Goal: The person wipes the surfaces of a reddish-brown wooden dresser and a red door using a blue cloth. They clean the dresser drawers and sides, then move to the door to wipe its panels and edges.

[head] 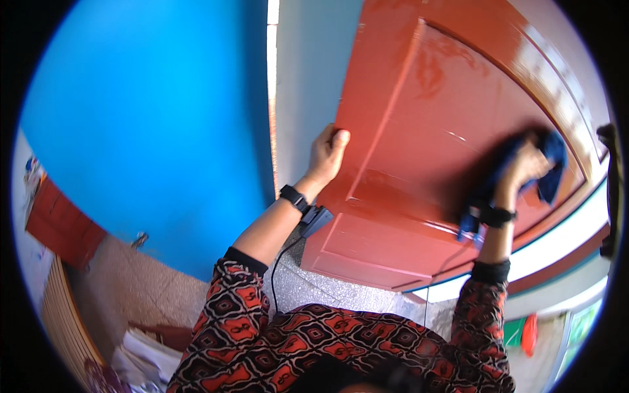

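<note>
A red-brown panelled door (432,113) stands in front of me, glossy, with wet-looking streaks near the top of its upper panel. My left hand (330,152) grips the door's left edge, thumb on the face and fingers behind it, out of sight. Pressed to the panel's right side, my right hand (528,164) holds a dark blue cloth (554,157) that hangs out around the fingers. That hand is slightly blurred. Each wrist wears a black strap; a small dark device (317,222) with a cable sits at the left one.
A bright blue panel (147,113) fills the left side, with a metal fitting (140,239) near its lower edge. Below lies a speckled floor (314,285). At lower left are a red-brown cabinet-like piece (61,223), a slatted wooden piece (66,304) and pale fabric (142,358).
</note>
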A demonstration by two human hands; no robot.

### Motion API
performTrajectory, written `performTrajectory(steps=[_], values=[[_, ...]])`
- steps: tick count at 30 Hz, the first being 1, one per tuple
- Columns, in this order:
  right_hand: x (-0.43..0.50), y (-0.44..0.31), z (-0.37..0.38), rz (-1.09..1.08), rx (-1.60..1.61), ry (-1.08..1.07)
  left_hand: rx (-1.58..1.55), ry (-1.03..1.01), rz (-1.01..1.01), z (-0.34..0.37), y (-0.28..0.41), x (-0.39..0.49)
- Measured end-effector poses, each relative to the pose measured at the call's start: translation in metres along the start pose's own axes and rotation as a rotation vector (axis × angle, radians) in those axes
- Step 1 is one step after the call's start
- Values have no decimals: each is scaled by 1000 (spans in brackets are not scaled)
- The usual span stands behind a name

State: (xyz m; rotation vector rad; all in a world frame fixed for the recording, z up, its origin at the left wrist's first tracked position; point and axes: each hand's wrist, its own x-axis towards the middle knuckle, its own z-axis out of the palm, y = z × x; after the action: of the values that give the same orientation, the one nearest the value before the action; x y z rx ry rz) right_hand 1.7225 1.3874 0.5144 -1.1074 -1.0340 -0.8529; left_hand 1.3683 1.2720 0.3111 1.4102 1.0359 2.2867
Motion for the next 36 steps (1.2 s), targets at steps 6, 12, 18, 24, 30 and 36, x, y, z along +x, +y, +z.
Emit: performTrajectory(steps=[6, 12, 18, 24, 30, 36], values=[[-102, -193, -33, -398, 251, -308, 43, -75, 9, -4, -8, -3], [-174, -225, -61, -474, 614, -540, -210, -309, -324, -4, -40, 3], [-180, -117, -51, -503, 625, -823, -30, -273, -149, -30, -59, 3], [-148, 26, -45, -272, 245, -656, -115, -89, -284, -22, -41, -4], [-110, 166, -71, -2, -16, -470, -92, -45, -297, -21, -36, -5], [-48, 229, -68, 100, -71, -285, -92, 38, -293, -34, -57, -11]])
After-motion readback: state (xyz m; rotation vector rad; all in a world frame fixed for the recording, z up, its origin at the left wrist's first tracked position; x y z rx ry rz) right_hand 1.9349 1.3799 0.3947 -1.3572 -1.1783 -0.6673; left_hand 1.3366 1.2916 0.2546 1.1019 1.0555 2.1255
